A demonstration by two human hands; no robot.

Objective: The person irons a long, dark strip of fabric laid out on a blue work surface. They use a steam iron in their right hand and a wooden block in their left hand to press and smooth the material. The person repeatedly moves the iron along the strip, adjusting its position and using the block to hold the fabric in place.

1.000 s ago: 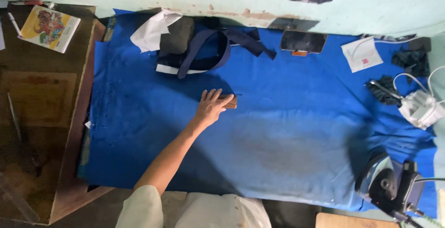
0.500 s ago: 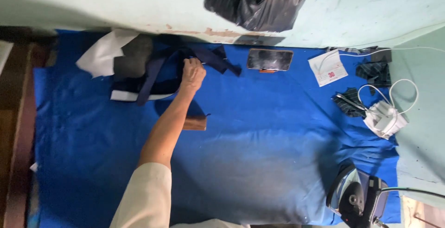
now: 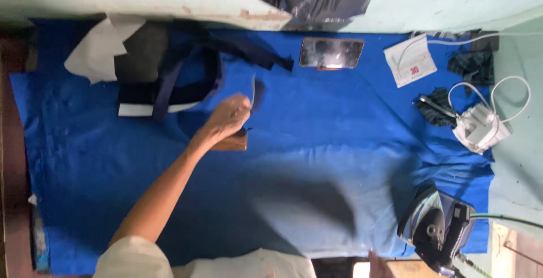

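left hand (image 3: 226,121) pinching a small thin scrap (image 3: 254,91) over the blue cloth (image 3: 339,159), wooden block (image 3: 232,141) right under the wrist, dark strips (image 3: 186,74) heaped behind, phone (image 3: 331,52) by the wall, iron (image 3: 438,228) bottom right, right hand out of sight

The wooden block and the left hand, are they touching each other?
Cannot tell. In the head view the left hand overlaps the wooden block, hiding any contact or gap.

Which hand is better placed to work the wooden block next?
Left, probably. The left hand is out over the blue cloth, pinching a small dark fabric piece, directly by the wooden block. No right hand clearly shows.
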